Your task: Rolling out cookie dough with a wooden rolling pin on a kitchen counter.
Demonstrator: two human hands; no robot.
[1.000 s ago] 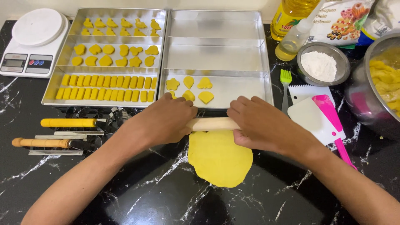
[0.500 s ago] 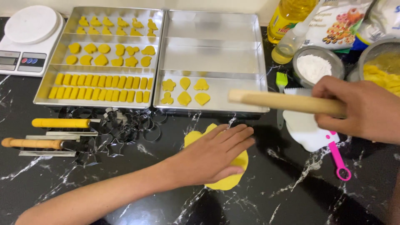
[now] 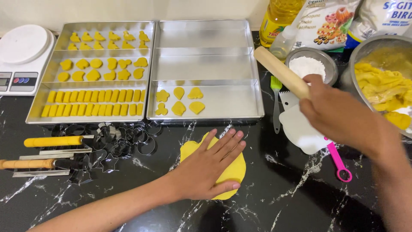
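A flat sheet of yellow dough (image 3: 234, 172) lies on the black marble counter (image 3: 279, 206). My left hand (image 3: 210, 165) rests flat on it, fingers spread. My right hand (image 3: 343, 116) grips a wooden rolling pin (image 3: 281, 71) and holds it in the air to the right, above a white scraper (image 3: 302, 129) and near a small bowl of white flour (image 3: 311, 66). Behind the dough, the right metal tray (image 3: 206, 43) holds several cut yellow shapes (image 3: 179, 101). The left tray (image 3: 47, 88) is filled with rows of cut dough pieces.
Metal cookie cutters (image 3: 113, 141) lie scattered left of the dough, beside two handled scrapers (image 3: 51, 141). A white kitchen scale (image 3: 21, 56) sits far left. A large metal bowl of yellow dough (image 3: 386, 86), an oil bottle (image 3: 279, 19), flour bags, a green brush (image 3: 276, 101) and a pink-handled tool (image 3: 337, 161) crowd the right.
Both hands were rolling the pin over the dough. My right hand then lifted the pin away to the right and swung it upright, while my left hand settled flat on the dough.
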